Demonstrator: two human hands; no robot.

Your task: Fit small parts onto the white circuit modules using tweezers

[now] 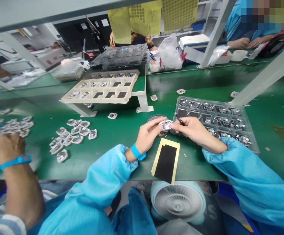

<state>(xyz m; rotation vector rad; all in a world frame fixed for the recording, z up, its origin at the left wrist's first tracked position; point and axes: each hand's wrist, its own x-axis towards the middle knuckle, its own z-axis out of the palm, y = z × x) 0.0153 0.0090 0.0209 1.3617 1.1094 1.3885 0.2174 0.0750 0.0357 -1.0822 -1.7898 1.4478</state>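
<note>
My left hand point(146, 135) is closed, with its thumb and fingers pinching a small white-and-silver electronic module point(166, 125). On the other side of the module, my right hand point(193, 130) is closed around slim black tweezers point(179, 119) with white marking; their tips are hidden. The right fingertips meet the module's edge. Beneath the hands is a round dish-like stand point(154, 118), mostly covered. Nearer to me lies a yellow backing sheet point(156, 160) bearing black adhesive pieces point(166, 161). A clear tray point(250, 137) of circuit boards sits just right of my hands.
Several white modules point(68, 138) lie loose on the green bench point(122, 137) to the left. A co-worker's hand point(8, 148) is at far left. A cream tray point(93, 86) rests on a raised shelf, and a slanted post point(266, 78) stands at right.
</note>
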